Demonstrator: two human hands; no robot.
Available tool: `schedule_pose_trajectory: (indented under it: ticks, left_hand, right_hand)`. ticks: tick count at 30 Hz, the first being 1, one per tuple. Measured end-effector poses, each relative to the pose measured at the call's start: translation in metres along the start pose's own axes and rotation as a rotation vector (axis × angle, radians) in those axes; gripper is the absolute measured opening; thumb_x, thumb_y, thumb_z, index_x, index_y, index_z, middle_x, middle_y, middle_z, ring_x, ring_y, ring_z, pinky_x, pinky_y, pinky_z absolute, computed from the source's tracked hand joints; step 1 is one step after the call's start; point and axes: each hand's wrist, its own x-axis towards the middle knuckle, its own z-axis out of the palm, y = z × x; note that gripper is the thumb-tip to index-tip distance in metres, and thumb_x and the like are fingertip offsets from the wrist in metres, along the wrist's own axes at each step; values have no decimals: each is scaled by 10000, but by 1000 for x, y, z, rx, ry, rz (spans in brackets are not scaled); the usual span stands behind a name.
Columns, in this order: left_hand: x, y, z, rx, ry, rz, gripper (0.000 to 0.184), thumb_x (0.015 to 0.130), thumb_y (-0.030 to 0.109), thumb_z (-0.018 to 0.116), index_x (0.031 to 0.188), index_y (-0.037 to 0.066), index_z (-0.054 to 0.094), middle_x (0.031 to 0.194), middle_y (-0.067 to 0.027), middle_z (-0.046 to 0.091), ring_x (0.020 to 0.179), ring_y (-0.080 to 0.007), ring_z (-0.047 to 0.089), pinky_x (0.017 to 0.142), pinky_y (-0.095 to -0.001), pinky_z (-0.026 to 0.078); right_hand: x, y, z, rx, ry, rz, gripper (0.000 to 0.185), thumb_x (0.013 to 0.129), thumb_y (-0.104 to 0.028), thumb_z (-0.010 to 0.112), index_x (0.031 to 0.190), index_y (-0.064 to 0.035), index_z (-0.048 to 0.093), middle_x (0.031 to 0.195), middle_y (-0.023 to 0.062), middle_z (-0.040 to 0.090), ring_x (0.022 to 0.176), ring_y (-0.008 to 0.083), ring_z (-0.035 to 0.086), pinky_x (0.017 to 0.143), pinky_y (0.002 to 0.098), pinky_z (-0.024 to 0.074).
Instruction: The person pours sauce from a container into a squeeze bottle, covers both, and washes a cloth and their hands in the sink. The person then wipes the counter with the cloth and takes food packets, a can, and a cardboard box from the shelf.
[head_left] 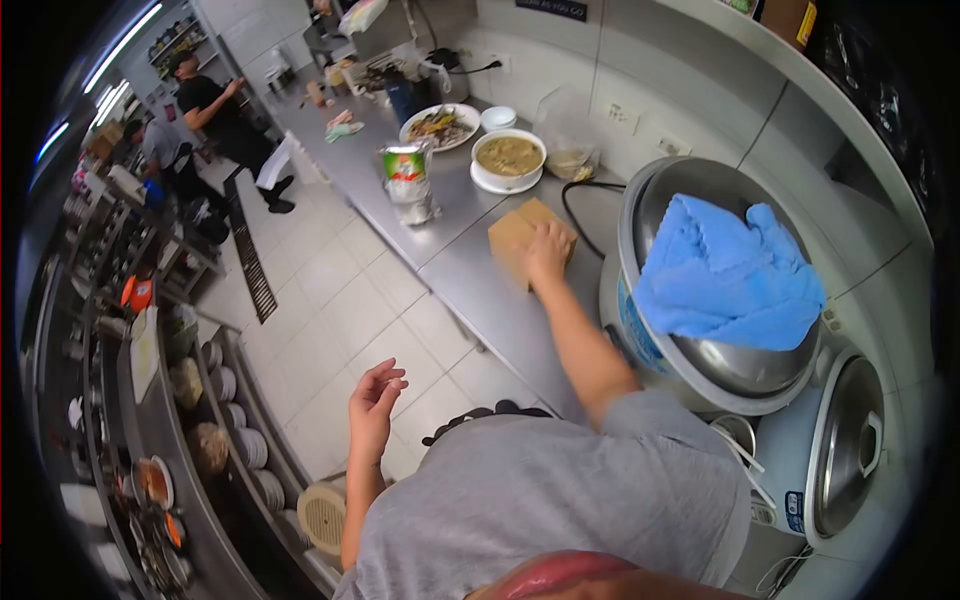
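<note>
My right hand (548,252) rests on a brown cardboard box (512,240) on the steel counter (455,255), its fingers over the top of the box. My left hand (378,398) is held in the air over the floor, fingers apart and bent, with nothing in it. Beyond the box stand a white bowl of soup (509,157) on a plate and a foil pouch with a green and red label (405,175). A plate of food (440,126) lies farther back.
To the right, a blue towel (728,270) covers part of a large lidded cooker (640,330); another cooker (845,445) stands behind it. A black cable curves beside the box. Shelves with stacked plates (250,448) line the left. Two people stand at the far left.
</note>
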Motion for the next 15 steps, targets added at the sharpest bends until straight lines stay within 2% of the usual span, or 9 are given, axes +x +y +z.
schedule_pose_trajectory:
  ticks: [2, 4, 6, 9, 10, 12, 13, 14, 15]
  left_hand:
    - [42, -13, 8, 4, -61, -29, 366, 869, 129, 630, 1206, 14, 548, 1044, -83, 620, 894, -146, 583, 804, -278, 465]
    - [84, -32, 14, 104, -171, -7, 367, 865, 128, 635, 1207, 24, 553, 1049, -82, 619, 887, -144, 581, 795, -282, 471]
    - [128, -47, 20, 189, -277, 8, 376, 851, 131, 651, 1205, 40, 562, 1052, -89, 621, 893, -157, 587, 780, -295, 482]
    - [186, -46, 35, 272, -397, 60, 363, 846, 135, 656, 1188, 38, 576, 1068, -96, 620, 901, -172, 598, 791, -302, 487]
    - [213, -60, 36, 294, -476, 87, 508, 804, 173, 700, 1259, 43, 517, 1202, -137, 555, 981, -210, 586, 794, -316, 492]
    - [247, -48, 51, 434, -567, 184, 661, 757, 193, 738, 1329, 57, 436, 1301, -167, 462, 1063, -253, 543, 847, -345, 479]
    - [263, -44, 58, 499, -606, 237, 740, 734, 204, 757, 1364, 64, 395, 1350, -182, 416, 1103, -274, 522, 873, -359, 472]
    - [288, -55, 64, 539, -709, 302, 1025, 651, 224, 819, 1448, 54, 198, 1416, -226, 295, 1210, -347, 430, 965, -403, 420]
    - [300, -53, 72, 518, -788, 405, 1066, 640, 223, 828, 1452, 44, 161, 1417, -235, 288, 1232, -360, 405, 992, -410, 394]
  right_hand:
    - [-13, 6, 21, -101, 121, -46, 462, 730, -279, 709, 1134, -97, 577, 1297, 141, 463, 1208, 341, 403, 1005, 489, 305]
    - [-24, 31, 52, -214, 4, -308, 580, 745, -335, 698, 1235, -89, 510, 1369, 165, 399, 1249, 365, 374, 1043, 514, 269]
    - [-46, -24, -11, -179, -114, -249, 547, 768, -264, 689, 1269, -128, 517, 1440, 181, 307, 1317, 403, 286, 1074, 540, 229]
    - [-61, -30, -23, -134, -163, -136, 552, 752, -215, 707, 1273, -166, 532, 1483, 155, 252, 1361, 398, 220, 1085, 539, 229]
    - [-60, -19, -16, -38, -151, -163, 563, 745, -199, 713, 1277, -173, 532, 1481, 159, 250, 1361, 400, 217, 1081, 524, 246]
    - [-54, 5, -4, 146, -123, -228, 587, 731, -166, 724, 1286, -188, 532, 1475, 167, 246, 1361, 405, 213, 1074, 493, 279]
    - [-57, 8, -4, 136, -153, -211, 598, 730, -153, 722, 1294, -189, 523, 1468, 178, 252, 1360, 410, 209, 1076, 479, 286]
    - [-59, -1, -10, 130, -183, -194, 610, 730, -139, 721, 1301, -190, 515, 1460, 189, 257, 1358, 416, 204, 1077, 466, 293]
    - [-59, -13, -16, 127, -213, -179, 622, 729, -126, 719, 1309, -192, 507, 1452, 200, 263, 1356, 421, 200, 1078, 452, 299]
